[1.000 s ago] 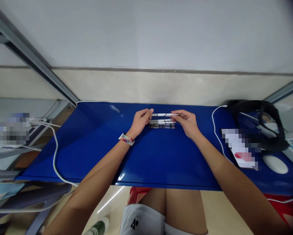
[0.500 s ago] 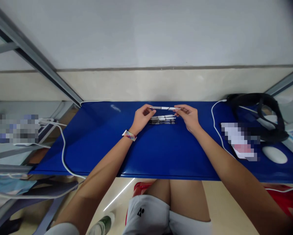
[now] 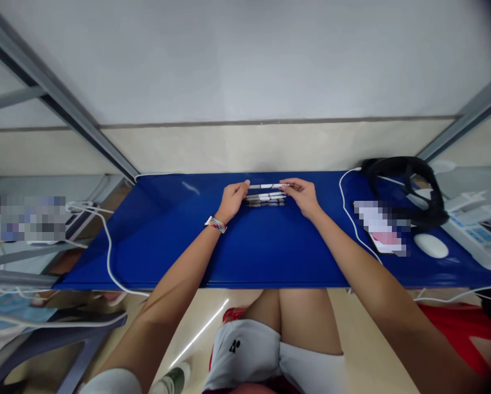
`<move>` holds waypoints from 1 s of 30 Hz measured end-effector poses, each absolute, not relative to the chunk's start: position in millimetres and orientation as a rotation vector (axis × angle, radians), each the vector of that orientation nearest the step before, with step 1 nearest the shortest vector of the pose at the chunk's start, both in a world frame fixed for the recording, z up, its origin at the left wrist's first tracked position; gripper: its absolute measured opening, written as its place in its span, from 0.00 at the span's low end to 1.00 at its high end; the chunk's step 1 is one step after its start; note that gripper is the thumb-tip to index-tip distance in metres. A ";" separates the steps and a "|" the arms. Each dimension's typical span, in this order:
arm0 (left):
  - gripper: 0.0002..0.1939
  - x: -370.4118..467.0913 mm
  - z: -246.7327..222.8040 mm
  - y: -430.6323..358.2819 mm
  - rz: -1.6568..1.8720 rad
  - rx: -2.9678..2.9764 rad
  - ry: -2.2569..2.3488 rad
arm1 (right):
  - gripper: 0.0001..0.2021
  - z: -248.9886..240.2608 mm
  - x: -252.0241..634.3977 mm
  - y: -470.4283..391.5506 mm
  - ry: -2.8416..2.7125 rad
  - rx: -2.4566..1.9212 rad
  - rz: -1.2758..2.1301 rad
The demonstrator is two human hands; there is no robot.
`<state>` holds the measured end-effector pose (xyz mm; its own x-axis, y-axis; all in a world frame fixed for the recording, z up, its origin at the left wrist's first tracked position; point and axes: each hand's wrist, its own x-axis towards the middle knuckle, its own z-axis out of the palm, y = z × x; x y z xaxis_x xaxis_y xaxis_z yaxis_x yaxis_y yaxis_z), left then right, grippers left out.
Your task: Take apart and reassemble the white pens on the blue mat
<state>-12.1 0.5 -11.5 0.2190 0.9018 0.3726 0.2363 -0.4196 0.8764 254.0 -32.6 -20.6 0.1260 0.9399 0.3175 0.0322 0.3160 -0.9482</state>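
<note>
A slim white-and-grey pen [image 3: 266, 186] lies level between my two hands. My left hand [image 3: 232, 200] pinches its left end, and my right hand [image 3: 302, 196] pinches its right end with thumb and fingertips. Just below it, on the blue tabletop [image 3: 262, 251], several similar pens [image 3: 265, 201] are lined up side by side, pointing left to right. My fingers cover the ends of some of them. Whether the held pen touches the table or the row, I cannot tell.
To the right are a phone [image 3: 383, 229], a white computer mouse [image 3: 431, 245] and a black looped headset-like object [image 3: 405, 191]. White cables [image 3: 108, 246] cross both sides of the table. Grey metal posts [image 3: 101, 139] rise at the left and right.
The view has shifted a little. The pen in my hands has come down closer to the row of pens. Both hands still hold its ends.
</note>
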 end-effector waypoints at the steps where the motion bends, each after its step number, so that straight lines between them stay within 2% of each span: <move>1: 0.37 -12.3 -12.7 1.5 1.230 1.793 1.070 | 0.18 -20.8 254.2 -32.8 -1.258 -1.027 0.882; 4: 0.38 -13.1 -14.6 3.5 1.245 1.784 1.093 | 0.17 -21.8 255.2 -32.7 -1.248 -1.021 0.908; 6: 0.35 -13.4 -14.6 3.5 1.270 1.764 1.080 | 0.18 -22.5 255.7 -32.3 -1.236 -1.035 0.907; 10: 0.17 -12.8 -12.9 1.4 1.308 1.732 1.039 | 0.19 -23.4 255.3 -31.6 -1.255 -1.075 0.894; 12: 0.12 -12.4 -11.7 0.5 1.309 1.751 1.048 | 0.19 -23.3 254.7 -31.6 -1.262 -1.085 0.893; 20: 0.10 -14.0 -12.3 3.7 1.287 1.764 1.030 | 0.17 -20.7 253.7 -33.4 -1.241 -1.089 0.893; 30: 0.23 -12.9 -3.0 -7.2 1.300 1.910 1.199 | 0.16 -20.1 256.1 -36.2 -1.238 -1.055 0.979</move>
